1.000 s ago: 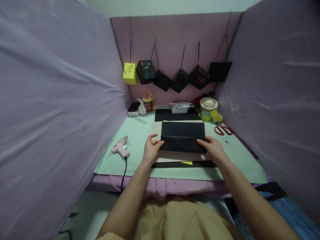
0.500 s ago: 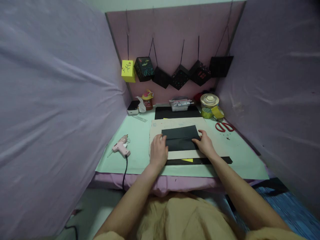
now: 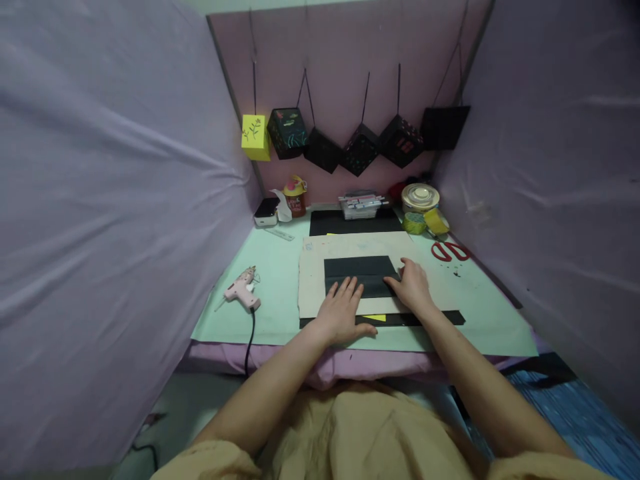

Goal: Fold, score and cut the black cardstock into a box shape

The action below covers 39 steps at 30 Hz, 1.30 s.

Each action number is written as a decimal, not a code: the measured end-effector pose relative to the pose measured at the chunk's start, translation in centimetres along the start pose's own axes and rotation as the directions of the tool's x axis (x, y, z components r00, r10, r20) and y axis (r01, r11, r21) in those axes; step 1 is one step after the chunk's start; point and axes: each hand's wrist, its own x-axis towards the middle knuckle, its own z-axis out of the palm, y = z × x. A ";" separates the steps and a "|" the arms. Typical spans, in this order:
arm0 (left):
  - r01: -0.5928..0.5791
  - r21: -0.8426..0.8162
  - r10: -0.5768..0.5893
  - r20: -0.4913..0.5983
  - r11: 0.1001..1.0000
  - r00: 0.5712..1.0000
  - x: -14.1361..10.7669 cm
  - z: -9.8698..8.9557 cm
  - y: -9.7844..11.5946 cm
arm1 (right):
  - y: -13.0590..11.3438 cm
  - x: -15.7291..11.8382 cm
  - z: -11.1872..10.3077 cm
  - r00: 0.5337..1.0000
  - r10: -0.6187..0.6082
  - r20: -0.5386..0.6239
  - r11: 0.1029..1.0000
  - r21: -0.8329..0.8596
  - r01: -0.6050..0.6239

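Black paper, oblong, creased lengthwise; left hand spread over it; right hand at edge, grip unclear.

Dim, diffuse light leaves the left cloth wall at nine o'clock paler than the right cloth wall at three, both stretched wide-angle.

A black sheet shows against a cream board and mint-green table cover, with a pale pink glue gun at left, red scissor handles at right, and, far left, a yellow box bearing a dark leafy pattern.
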 end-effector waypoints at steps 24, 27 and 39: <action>-0.001 -0.217 -0.021 -0.097 0.976 0.995 1.1 -3.0 0.1 | -3.9 -3.5 1.3 0.695 -0.558 0.454 0.768 -0.035 0.639; 0.028 -0.152 -0.037 -0.054 0.988 0.998 2.0 -2.0 0.6 | -3.7 -3.5 1.4 0.682 -0.555 0.477 0.762 -0.038 0.647; 0.198 0.081 -0.200 0.023 0.977 0.979 2.2 -0.6 -0.8 | -2.8 -3.3 0.6 0.756 -0.455 0.471 0.804 -0.146 0.576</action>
